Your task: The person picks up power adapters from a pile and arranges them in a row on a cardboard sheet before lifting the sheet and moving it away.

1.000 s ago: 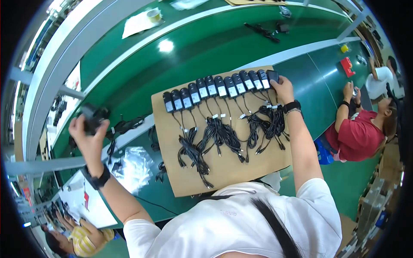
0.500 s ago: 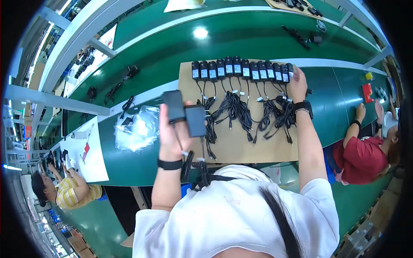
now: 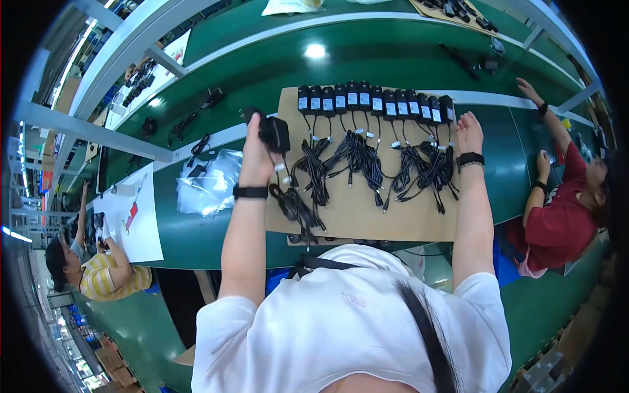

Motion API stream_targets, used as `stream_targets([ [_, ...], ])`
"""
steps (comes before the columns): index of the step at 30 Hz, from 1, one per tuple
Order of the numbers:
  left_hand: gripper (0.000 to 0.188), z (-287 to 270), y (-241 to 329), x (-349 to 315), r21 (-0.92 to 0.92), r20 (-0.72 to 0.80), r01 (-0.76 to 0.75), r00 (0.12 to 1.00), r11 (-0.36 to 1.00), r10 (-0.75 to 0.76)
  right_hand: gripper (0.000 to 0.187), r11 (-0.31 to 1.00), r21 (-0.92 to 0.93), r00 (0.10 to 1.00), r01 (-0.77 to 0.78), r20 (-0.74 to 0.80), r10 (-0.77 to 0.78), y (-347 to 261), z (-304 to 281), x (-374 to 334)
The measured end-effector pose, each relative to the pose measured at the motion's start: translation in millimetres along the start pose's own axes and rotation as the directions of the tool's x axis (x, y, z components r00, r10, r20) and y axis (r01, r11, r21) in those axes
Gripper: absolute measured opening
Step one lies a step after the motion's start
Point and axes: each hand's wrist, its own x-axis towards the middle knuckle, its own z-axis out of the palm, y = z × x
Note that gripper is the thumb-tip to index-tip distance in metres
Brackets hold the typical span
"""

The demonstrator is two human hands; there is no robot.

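A long row of black power adapters (image 3: 353,97), several with pale labels facing up, lies along the far edge of a brown cardboard sheet (image 3: 367,219). Their bundled black cables (image 3: 354,160) spread toward me over the cardboard. My left hand (image 3: 257,160), at the sheet's left edge, is closed on two black power adapters (image 3: 274,133). Their cables (image 3: 295,213) hang down over the cardboard's near left corner. My right hand (image 3: 469,136) is raised just right of the endmost adapter (image 3: 446,109), fingers apart and loosely bent, holding nothing.
Clear plastic bags (image 3: 209,187) lie left of the cardboard on the green table (image 3: 501,157). Loose adapters (image 3: 211,98) rest beyond the grey rail. A person in red (image 3: 557,216) reaches in at the right; another in yellow stripes (image 3: 114,278) works at the left.
My right hand has let go of the adapter at the row's right end and moved slightly right. The left hand has turned its adapters edge-on. The person in red has stretched an arm forward.
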Motion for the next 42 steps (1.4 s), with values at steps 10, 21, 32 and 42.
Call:
stream_targets([
  [10, 0.036, 25, -27, 75, 0.111, 0.005, -0.040, 0.999, 0.993, 0.040, 0.050, 0.860, -0.498, 0.994, 0.110, 0.046, -0.100, 20, -50, -4],
  [21, 0.048, 8, -27, 31, -0.169, -0.114, 0.100, 0.986, 0.981, -0.121, 0.045, 0.237, -0.897, 0.889, 0.373, 0.272, -0.369, 28, 2, -20],
  [32, 0.065, 28, 81, -143, -0.550, 0.209, 0.285, 0.957, 0.785, -0.201, 0.040, 0.400, -0.899, 0.975, 0.179, 0.106, -0.198, 31, -1, -12],
  [42, 0.043, 15, 35, 92, -0.067, -0.051, -0.070, 0.996, 0.995, 0.067, 0.042, 0.613, -0.730, 0.930, 0.301, 0.082, -0.358, 37, -6, -8],
])
